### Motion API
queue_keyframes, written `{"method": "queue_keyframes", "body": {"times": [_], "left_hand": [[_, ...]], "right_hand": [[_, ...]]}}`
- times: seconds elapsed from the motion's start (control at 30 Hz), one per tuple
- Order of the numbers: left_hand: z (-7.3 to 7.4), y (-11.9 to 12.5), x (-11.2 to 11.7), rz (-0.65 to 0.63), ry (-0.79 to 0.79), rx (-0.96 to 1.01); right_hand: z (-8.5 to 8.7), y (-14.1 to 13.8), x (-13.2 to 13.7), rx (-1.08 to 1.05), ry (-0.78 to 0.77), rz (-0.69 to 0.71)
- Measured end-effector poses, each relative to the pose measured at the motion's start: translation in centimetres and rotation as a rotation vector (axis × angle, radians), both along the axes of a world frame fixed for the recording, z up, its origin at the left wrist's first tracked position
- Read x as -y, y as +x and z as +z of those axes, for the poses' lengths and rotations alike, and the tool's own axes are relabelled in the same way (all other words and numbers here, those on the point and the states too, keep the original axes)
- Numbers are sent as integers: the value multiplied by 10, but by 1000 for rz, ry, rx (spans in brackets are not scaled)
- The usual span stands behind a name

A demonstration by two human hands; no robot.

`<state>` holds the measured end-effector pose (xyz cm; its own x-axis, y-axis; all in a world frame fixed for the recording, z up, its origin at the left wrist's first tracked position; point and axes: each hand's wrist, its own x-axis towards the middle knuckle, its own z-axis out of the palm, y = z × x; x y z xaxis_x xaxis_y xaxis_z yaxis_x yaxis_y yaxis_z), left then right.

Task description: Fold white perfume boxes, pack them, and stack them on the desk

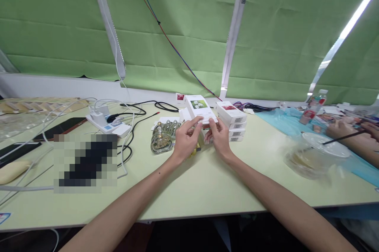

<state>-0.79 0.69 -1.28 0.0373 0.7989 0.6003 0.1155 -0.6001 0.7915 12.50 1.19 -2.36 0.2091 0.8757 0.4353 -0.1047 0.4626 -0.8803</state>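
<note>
A small white carton [199, 105] with a picture of white flowers on green is between my hands, tilted with its near end toward me. My left hand [187, 138] pinches the near left corner, fingers curled. At the near right corner, my right hand [219, 136] grips it with thumb and fingers. Just left of my left hand stand several clear glass bottles [161, 141] with ornate stoppers. To the right of my right hand is a stack of white cartons [232, 115], the top one with a red flower picture. A yellow item under my hands is mostly hidden.
At left lie a power strip [118, 129] with plugs, tangled cables, phones [62, 127] and a blurred-out dark object [89, 159]. On the right are a plastic bowl [304, 161] with a lid, a drink bottle [315, 106], a blue sheet [272, 119] and another person's hands [340, 131].
</note>
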Motion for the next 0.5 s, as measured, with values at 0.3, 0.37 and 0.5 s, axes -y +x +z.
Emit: {"method": "queue_keyframes", "body": {"times": [0.3, 0.37, 0.5], "left_hand": [[-1, 0, -1, 19, 10, -10], [-1, 0, -1, 25, 15, -14], [-1, 0, 0, 36, 26, -18]], "right_hand": [[-1, 0, 0, -2, -1, -6], [-1, 0, 0, -3, 2, -4], [-1, 0, 0, -2, 2, -5]]}}
